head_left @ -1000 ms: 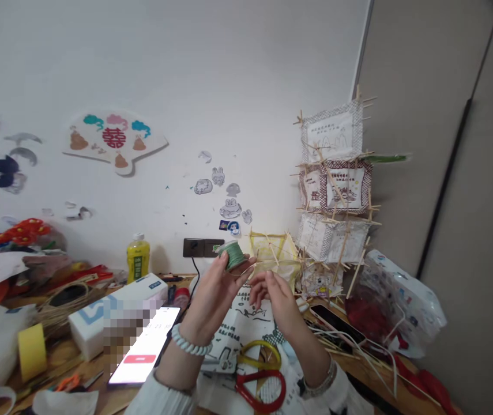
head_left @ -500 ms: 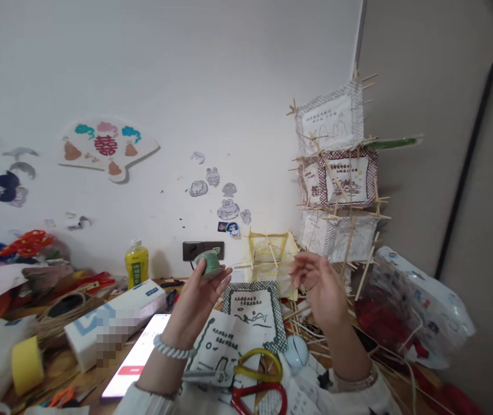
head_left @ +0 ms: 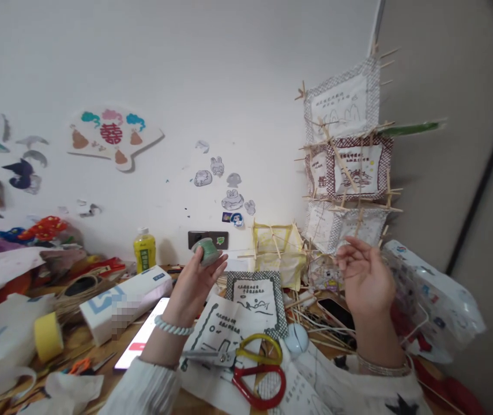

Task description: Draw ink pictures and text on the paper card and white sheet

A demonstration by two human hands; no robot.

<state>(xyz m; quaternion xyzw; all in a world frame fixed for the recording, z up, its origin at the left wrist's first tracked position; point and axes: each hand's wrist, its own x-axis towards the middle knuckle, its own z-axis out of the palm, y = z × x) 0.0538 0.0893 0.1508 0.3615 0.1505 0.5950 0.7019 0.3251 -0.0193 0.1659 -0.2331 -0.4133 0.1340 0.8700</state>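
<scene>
A spool of green thread (head_left: 208,252) rests in my left hand (head_left: 193,283), its thumb pressed against the side and the other fingers stretched beneath. My right hand (head_left: 368,278) is raised well to the right, thumb and fingertips drawn together in a pinch. Whatever the pinch holds is too fine to make out. Below and between my hands lie sheets with black drawings and writing (head_left: 258,300). Large scissors (head_left: 258,369) with one yellow and one red handle rest on the sheets, apart from both hands.
A tall stick-and-paper lantern frame (head_left: 350,167) stands behind my right hand, beside a smaller yellow one (head_left: 278,248). Left are a white box (head_left: 127,300), yellow tape roll (head_left: 48,337), bottle (head_left: 144,251) and lit phone (head_left: 142,340). Thin sticks and a plastic bag (head_left: 439,300) lie right.
My right hand has moved to the right, farther from the spool, uncovering a dark phone on the table. My left hand keeps the spool in nearly the same place. The view has shifted slightly.
</scene>
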